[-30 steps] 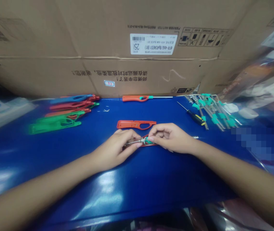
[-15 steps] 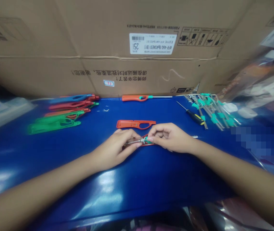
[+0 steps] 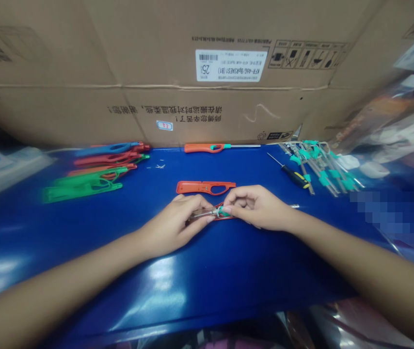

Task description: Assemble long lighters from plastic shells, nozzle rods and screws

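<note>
My left hand (image 3: 170, 225) is closed around the left end of a red lighter shell half (image 3: 229, 216), thumb in front and fingers behind. A clear fuel tank (image 3: 201, 212) lies in that shell between thumb and fingers. My right hand (image 3: 260, 208) pinches at the green trigger (image 3: 223, 211) beside the tank; its fingertips hide part of it. A metal tip (image 3: 294, 206) shows beyond the right wrist. Just behind both hands lies an orange lighter shell half (image 3: 194, 187), inner side up.
An assembled orange lighter (image 3: 201, 148) lies by the cardboard (image 3: 149, 58). Coloured shells (image 3: 83, 184) are piled left, near small white pins (image 3: 160, 166). A screwdriver (image 3: 294, 176) and several metal tubes with green parts (image 3: 323, 169) lie right on the blue table (image 3: 149, 300).
</note>
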